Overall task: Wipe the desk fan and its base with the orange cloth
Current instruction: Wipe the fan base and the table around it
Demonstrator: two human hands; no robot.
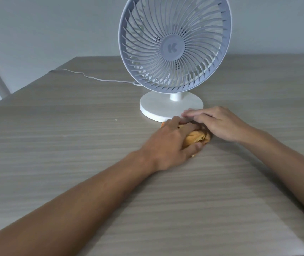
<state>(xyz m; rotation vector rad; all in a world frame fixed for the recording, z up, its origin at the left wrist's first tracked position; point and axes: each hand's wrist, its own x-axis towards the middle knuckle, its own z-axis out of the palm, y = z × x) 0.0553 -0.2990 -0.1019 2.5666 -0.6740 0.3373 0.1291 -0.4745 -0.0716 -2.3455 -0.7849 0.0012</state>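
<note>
Your left hand lies over the orange cloth, fingers curled across the top and thumb tucked under the near edge, so the grip is closed on the bundle. The cloth is bunched on the surface just in front of the fan's base, close to the rim if not touching it. Your right hand rests on the far side of the cloth with fingers stretched out fairly straight towards the rim of the base; their tips are blurred, so I cannot tell whether they press the cloth, the base, or both.

The cloth looks soft and limp, likely terry, so it will fold and slip out of shape. Gather it into a pad in your palm rather than pinching a corner.

The desk fan stands upright on a thin neck, its head tilted back, and a white cord trails off behind it. It looks like light plastic and may slide or tip under a firm wipe. Steady it with your free hand on the base or outer ring; the grille ribs look thin, so go gently there.
</note>
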